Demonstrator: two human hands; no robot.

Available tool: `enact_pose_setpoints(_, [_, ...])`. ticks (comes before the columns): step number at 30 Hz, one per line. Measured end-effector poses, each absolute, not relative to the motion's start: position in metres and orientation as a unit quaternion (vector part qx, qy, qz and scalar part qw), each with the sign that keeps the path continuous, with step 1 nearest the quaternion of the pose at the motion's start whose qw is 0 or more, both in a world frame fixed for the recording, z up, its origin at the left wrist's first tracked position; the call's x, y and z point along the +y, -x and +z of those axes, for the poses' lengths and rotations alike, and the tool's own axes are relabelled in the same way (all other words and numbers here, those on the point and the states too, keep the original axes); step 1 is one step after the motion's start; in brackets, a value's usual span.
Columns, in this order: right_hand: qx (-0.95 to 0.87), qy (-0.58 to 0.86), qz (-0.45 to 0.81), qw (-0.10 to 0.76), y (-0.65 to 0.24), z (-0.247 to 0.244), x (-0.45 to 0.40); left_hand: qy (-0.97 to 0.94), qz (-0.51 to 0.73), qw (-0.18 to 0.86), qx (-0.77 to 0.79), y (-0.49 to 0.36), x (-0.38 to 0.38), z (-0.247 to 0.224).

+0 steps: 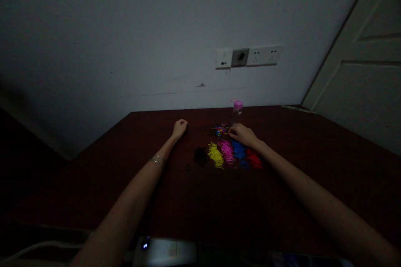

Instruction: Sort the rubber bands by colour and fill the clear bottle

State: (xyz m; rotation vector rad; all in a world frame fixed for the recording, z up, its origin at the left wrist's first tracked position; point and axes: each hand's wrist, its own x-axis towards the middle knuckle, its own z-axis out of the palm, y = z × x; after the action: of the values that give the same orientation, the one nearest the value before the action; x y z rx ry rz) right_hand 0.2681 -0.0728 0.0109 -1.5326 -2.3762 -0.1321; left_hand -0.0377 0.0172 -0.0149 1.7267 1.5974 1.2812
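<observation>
Thin, loop-like rubber bands lie on the dark red table [200,200]. At the right edge of a small mixed-colour pile [220,128] is my right hand [243,134], its fingers pinched together; what they hold, if anything, is too small to make out. Nearer to me, sorted piles form a row: black bands [200,156], yellow bands [216,155], pink bands [227,152], blue bands [238,150] and red bands [254,159]. The right wrist passes just above the red pile. My left hand [180,128] rests on the table left of the piles, curled closed, with nothing visible in it.
A clear bottle with a pink lid [238,105] stands behind my right hand. The wall with sockets [262,56] bounds the table's far side, and a pale door [369,71] is at the right. A white object [166,252] lies at the near edge.
</observation>
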Motion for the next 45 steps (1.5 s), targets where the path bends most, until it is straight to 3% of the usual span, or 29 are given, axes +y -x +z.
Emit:
enact_pose_setpoints(7, [-0.828,0.539,-0.053,0.146,-0.27,0.011,-0.073,-0.634,0.466,0.217,0.578,0.038,0.017,-0.014])
enact_pose_setpoints(14, [-0.825,0.527,-0.046,0.2,-0.278,0.011,-0.068,-0.625,0.471,0.232,0.578,0.038,0.016,-0.013])
enact_pose_setpoints(26, [-0.799,0.472,0.154,0.339,-0.268,0.028,-0.071,-0.625,0.463,0.229,0.585,0.038,0.015,-0.011])
enact_pose_setpoints(33, [-0.833,0.421,0.242,0.265,-0.257,0.049,-0.086,-0.624,0.465,0.211,0.592,0.04,0.019,-0.013])
enact_pose_setpoints(45, [-0.872,0.361,0.278,0.179,-0.237,0.055,-0.103,-0.602,0.487,0.246,0.584,0.042,0.017,-0.014])
